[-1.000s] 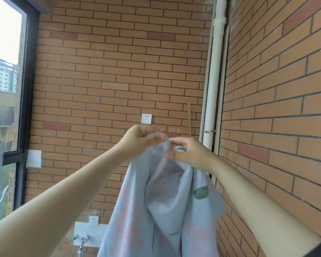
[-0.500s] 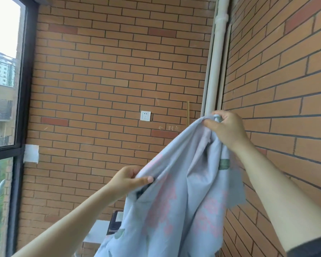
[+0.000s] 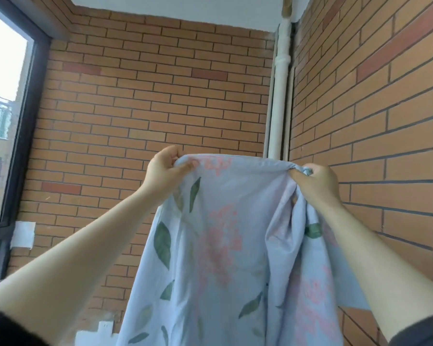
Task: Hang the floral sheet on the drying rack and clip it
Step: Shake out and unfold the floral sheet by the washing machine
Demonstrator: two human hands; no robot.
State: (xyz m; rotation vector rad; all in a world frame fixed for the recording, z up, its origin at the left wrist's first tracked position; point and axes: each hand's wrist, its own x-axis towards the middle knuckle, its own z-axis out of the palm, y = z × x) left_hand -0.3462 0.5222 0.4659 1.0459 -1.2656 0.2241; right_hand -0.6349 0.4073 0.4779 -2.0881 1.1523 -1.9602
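Pale blue cotton-looking floral sheet with pink flower clusters and green leaves, printed side toward the camera. It is held up in the air in front of the brick wall, near the corner with the white pipe.

The left hand pinches the top edge at one end, thumb and curled fingers clamped on the cloth. The right hand grips the other end, fingers closed round a bunched fold.

The top edge is pulled taut between the hands. It runs left to right, close to level, a touch lower at the right. The rest hangs straight down with its long axis vertical and runs off the bottom of the frame. The middle panel is flat. Loose folds gather under the right hand and drape along the right forearm.

Versus half a second ago: the left hand was low, gripping further down the edge, and the right hand was high by the pipe, so the edge slanted. Now both hands are at about the same height and the edge is spread out. The view has tilted up and the ceiling shows. The window is at left, with a white patch on the wall below it.
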